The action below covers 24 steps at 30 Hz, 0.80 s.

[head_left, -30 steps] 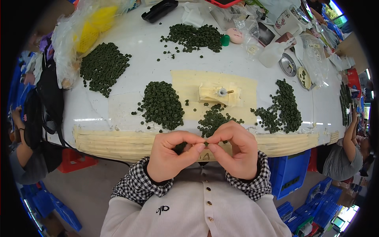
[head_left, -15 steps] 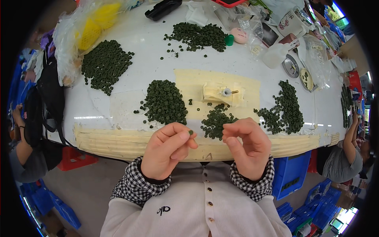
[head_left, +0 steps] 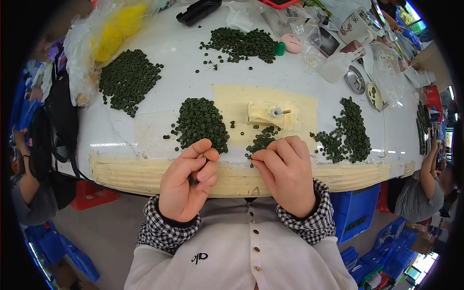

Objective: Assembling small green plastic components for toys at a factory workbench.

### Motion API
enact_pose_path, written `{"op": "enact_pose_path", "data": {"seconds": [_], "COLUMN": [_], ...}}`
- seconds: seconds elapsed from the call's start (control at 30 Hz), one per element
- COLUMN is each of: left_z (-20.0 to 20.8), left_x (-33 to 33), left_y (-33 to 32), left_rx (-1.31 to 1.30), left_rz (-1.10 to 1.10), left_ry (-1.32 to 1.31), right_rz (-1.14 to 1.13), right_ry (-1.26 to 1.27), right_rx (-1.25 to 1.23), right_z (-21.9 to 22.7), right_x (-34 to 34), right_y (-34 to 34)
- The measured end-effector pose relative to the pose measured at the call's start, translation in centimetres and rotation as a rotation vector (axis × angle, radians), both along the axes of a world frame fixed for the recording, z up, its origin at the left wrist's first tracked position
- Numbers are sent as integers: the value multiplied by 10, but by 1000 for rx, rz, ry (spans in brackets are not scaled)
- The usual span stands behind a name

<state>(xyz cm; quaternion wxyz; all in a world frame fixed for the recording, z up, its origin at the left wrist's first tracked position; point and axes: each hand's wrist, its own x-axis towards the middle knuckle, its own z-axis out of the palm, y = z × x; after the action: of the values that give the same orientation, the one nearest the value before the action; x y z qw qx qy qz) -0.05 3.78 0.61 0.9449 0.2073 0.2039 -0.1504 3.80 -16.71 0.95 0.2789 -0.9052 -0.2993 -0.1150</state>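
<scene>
The left hand (head_left: 182,189) curls round mostly hidden green bits (head_left: 193,180) while the right hand (head_left: 289,175), nearly pinched, hold unclear, covers part of a green pile (head_left: 262,139) on the white table (head_left: 183,72), blue crates (head_left: 358,205) below

A white table (head_left: 188,79) has yellow tape (head_left: 130,174) along its near edge and a pale yellow sheet (head_left: 307,113) at its middle, bearing a wrapped block (head_left: 257,114); small dark green pieces lie in a left heap (head_left: 128,79), far heap (head_left: 241,44), centre heap (head_left: 202,125), small heap (head_left: 261,138) and right heap (head_left: 355,130); farther off lie a black case (head_left: 198,12), a green cap (head_left: 279,49) and a white bottle (head_left: 334,67)
</scene>
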Motion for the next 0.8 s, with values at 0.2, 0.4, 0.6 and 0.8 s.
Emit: {"op": "enact_pose_path", "data": {"seconds": [0.2, 0.4, 0.6, 0.8], "left_z": [1, -5, 7, -4], "left_x": [-1, -6, -3, -7], "left_y": [-4, -14, -27, -25], "left_rx": [-12, 8, 116, 117], "left_rz": [-128, -332, -313, -325], "left_ry": [-78, -168, -71, -136], "right_rz": [-44, 6, 14, 1], "right_ry": [-86, -98, -98, -91], "right_rx": [-48, 140, 112, 140], "right_z": [-2, -5, -1, -3], "right_x": [2, 0, -3, -3], "right_y": [5, -5, -11, -13]}}
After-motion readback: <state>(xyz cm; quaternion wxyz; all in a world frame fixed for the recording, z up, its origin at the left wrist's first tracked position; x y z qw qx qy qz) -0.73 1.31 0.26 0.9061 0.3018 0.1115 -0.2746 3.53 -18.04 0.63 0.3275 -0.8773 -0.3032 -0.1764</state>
